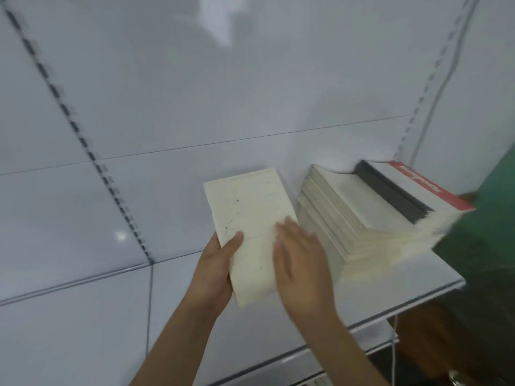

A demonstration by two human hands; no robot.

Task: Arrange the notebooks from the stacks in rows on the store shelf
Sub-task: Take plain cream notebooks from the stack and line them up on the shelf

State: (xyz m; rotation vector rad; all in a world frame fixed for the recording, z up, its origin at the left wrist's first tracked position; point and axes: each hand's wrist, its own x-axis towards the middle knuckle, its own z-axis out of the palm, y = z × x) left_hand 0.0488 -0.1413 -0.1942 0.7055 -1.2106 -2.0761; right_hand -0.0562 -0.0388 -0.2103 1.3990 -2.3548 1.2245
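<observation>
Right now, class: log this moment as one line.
left hand: grips cream notebook | right hand: flat on it | stack: leaning on shelf | row: not started

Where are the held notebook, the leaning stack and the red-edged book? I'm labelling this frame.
held notebook (250,218): head view, middle of its cream cover.
leaning stack (345,218): head view, top cream cover of the fanned pile.
red-edged book (429,185): head view, red strip along its top.
</observation>
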